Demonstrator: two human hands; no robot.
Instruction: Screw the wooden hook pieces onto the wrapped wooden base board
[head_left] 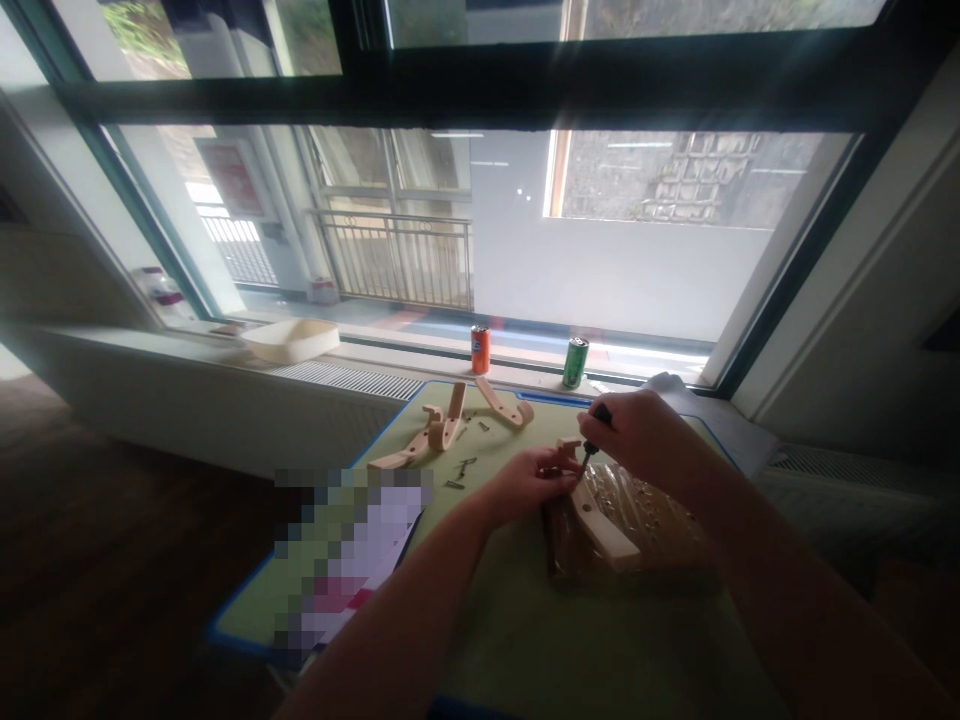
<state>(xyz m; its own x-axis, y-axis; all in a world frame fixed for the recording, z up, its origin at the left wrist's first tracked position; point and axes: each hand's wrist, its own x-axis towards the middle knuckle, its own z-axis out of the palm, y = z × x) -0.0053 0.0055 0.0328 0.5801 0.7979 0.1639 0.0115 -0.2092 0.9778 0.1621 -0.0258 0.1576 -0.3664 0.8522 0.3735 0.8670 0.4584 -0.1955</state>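
My right hand (628, 432) is closed round the black handle of a screwdriver (590, 455), its shaft slanting down to a curved wooden hook (606, 530). My left hand (529, 483) grips the hook's upper part, with thumb and fingers close beside the screwdriver tip. Whether a screw sits under the tip is hidden by the fingers. Beneath the hook lies a brown slab wrapped in clear plastic (660, 515). Farther back on the green tabletop (502, 620) are more wooden hooks (450, 418), one of them (501, 405) apart to the right. Several small screws (465, 466) lie scattered near them.
An orange can (480, 350) and a green can (576, 362) stand on the sill behind the table. A cream tray (292, 342) rests on the sill at left. Printed paper (375, 550), partly blurred, lies on the table's left side. Crumpled white plastic (686, 405) is at back right.
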